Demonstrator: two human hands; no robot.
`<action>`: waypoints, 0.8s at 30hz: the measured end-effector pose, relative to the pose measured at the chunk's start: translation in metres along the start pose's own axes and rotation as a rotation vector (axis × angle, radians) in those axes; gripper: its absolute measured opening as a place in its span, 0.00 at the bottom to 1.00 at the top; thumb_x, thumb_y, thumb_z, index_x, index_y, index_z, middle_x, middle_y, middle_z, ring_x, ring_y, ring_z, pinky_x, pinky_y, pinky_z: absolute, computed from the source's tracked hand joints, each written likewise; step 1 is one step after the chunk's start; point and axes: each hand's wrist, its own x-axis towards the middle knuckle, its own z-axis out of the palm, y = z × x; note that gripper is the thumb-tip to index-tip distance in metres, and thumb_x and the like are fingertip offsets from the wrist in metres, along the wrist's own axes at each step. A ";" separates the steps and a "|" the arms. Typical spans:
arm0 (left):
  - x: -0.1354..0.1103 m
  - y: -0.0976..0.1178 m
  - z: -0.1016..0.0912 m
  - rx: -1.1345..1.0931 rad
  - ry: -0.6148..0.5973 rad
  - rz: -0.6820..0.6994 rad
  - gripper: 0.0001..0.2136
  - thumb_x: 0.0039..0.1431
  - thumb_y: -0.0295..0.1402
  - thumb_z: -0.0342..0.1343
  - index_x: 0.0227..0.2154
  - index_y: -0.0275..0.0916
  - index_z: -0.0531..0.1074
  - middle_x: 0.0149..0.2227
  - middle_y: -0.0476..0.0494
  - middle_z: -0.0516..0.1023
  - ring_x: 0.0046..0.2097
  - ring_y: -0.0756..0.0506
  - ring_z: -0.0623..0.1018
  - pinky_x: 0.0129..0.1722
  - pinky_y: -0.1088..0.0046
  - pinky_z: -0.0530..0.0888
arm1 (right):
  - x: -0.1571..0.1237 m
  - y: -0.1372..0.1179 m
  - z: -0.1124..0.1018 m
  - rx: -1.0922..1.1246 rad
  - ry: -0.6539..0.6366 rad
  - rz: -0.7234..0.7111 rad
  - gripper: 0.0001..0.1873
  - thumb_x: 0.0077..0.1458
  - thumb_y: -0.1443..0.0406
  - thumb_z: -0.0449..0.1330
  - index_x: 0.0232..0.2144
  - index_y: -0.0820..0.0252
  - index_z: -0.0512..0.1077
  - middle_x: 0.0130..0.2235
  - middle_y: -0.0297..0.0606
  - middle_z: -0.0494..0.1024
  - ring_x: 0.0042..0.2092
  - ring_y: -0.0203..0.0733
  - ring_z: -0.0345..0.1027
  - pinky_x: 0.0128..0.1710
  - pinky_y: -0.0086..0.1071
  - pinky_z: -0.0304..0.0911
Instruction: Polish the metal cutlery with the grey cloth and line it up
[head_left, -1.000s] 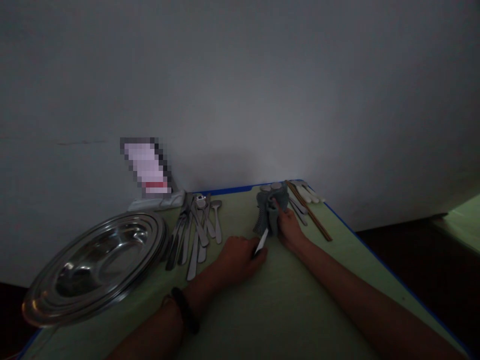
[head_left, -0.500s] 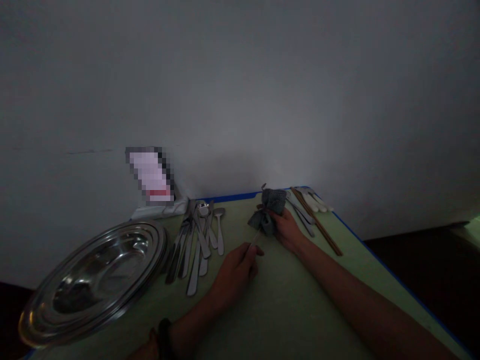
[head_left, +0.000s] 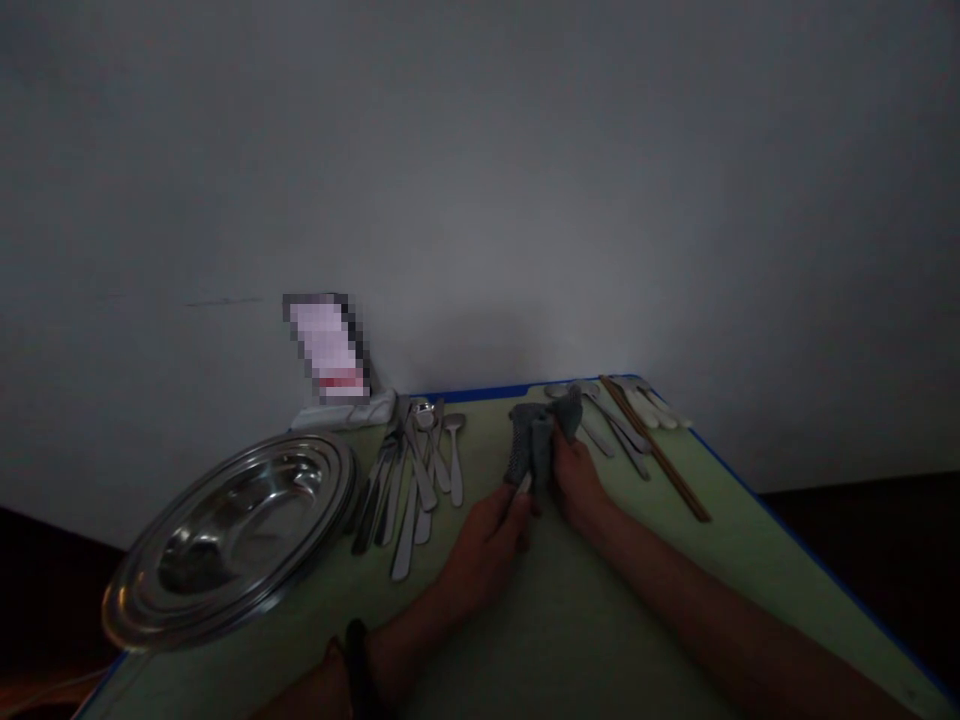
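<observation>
Closed around the handle of a metal piece of cutlery is my left hand, over the middle of the table. A grey cloth is bunched over the far part of that piece, so its kind is hidden. My right hand grips the cloth from the right side. Left of my hands lies a pile of forks, knives and spoons. To the right, near the cloth, lie several metal utensils.
A stack of oval steel trays stands at the left. Behind it a phone leans on a white stand by the wall. Wooden chopsticks and white-handled cutlery lie at the right. Blue edging borders the green tabletop.
The cloth has slid down along the piece of cutlery toward my left hand, covering more of its handle. My hands are closer together. The whole view has shifted slightly.
</observation>
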 end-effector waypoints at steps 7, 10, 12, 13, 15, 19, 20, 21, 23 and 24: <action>0.001 0.003 0.001 0.070 0.014 -0.021 0.15 0.60 0.42 0.41 0.30 0.37 0.66 0.20 0.55 0.59 0.23 0.51 0.62 0.24 0.76 0.59 | -0.003 0.002 0.004 0.282 -0.093 0.118 0.13 0.39 0.58 0.64 0.26 0.61 0.72 0.25 0.34 0.77 0.32 0.41 0.69 0.30 0.30 0.61; 0.002 0.003 0.001 0.080 -0.008 -0.050 0.14 0.60 0.42 0.41 0.29 0.37 0.65 0.19 0.55 0.59 0.23 0.51 0.62 0.23 0.77 0.59 | 0.001 -0.003 0.003 0.406 -0.119 0.134 0.12 0.37 0.61 0.66 0.28 0.58 0.72 0.28 0.33 0.78 0.34 0.40 0.71 0.32 0.31 0.63; 0.003 0.003 0.000 0.090 -0.020 -0.067 0.14 0.59 0.42 0.41 0.28 0.38 0.65 0.19 0.56 0.59 0.22 0.51 0.62 0.22 0.77 0.58 | 0.003 -0.007 0.003 0.450 -0.112 0.133 0.13 0.34 0.64 0.66 0.28 0.56 0.72 0.29 0.31 0.78 0.33 0.39 0.71 0.33 0.31 0.64; 0.003 0.004 0.000 0.097 -0.025 -0.073 0.14 0.59 0.42 0.41 0.28 0.38 0.65 0.19 0.56 0.59 0.22 0.51 0.62 0.22 0.77 0.58 | 0.004 -0.009 0.002 0.472 -0.109 0.135 0.14 0.33 0.66 0.67 0.28 0.56 0.71 0.29 0.30 0.78 0.33 0.39 0.71 0.33 0.32 0.65; 0.002 0.004 -0.002 0.121 -0.038 -0.070 0.14 0.59 0.42 0.42 0.28 0.37 0.65 0.19 0.55 0.60 0.23 0.51 0.62 0.23 0.77 0.59 | 0.005 -0.011 0.002 0.504 -0.107 0.138 0.14 0.32 0.68 0.67 0.27 0.56 0.71 0.28 0.29 0.78 0.33 0.39 0.71 0.34 0.32 0.65; -0.003 0.007 -0.008 0.137 -0.220 0.065 0.11 0.59 0.40 0.44 0.34 0.37 0.65 0.24 0.54 0.62 0.27 0.51 0.64 0.26 0.77 0.60 | 0.004 -0.013 0.002 0.497 -0.079 0.139 0.12 0.33 0.66 0.67 0.25 0.57 0.71 0.26 0.30 0.77 0.33 0.40 0.71 0.33 0.33 0.66; -0.005 0.007 -0.009 0.131 -0.285 0.113 0.11 0.59 0.38 0.44 0.36 0.37 0.65 0.25 0.53 0.63 0.28 0.51 0.64 0.26 0.77 0.60 | 0.004 -0.014 0.003 0.491 -0.071 0.144 0.11 0.34 0.65 0.67 0.25 0.57 0.71 0.26 0.31 0.77 0.33 0.41 0.71 0.33 0.33 0.66; -0.006 0.007 -0.011 0.118 -0.343 0.154 0.10 0.59 0.38 0.45 0.39 0.38 0.65 0.26 0.53 0.63 0.28 0.51 0.64 0.27 0.77 0.61 | 0.003 -0.014 0.003 0.485 -0.062 0.150 0.11 0.34 0.64 0.67 0.24 0.57 0.71 0.25 0.31 0.77 0.33 0.41 0.71 0.33 0.33 0.66; -0.009 0.007 -0.013 0.068 -0.422 0.209 0.11 0.59 0.37 0.47 0.41 0.38 0.63 0.27 0.53 0.63 0.29 0.51 0.65 0.27 0.78 0.61 | 0.001 -0.015 0.003 0.472 -0.043 0.162 0.11 0.35 0.62 0.66 0.24 0.58 0.71 0.25 0.32 0.77 0.34 0.42 0.71 0.33 0.33 0.66; -0.009 0.006 -0.013 0.037 -0.447 0.225 0.12 0.59 0.38 0.47 0.42 0.38 0.63 0.27 0.52 0.64 0.29 0.51 0.65 0.27 0.78 0.62 | 0.001 -0.016 0.003 0.465 -0.029 0.167 0.11 0.36 0.61 0.66 0.24 0.58 0.71 0.25 0.33 0.78 0.34 0.42 0.71 0.32 0.33 0.66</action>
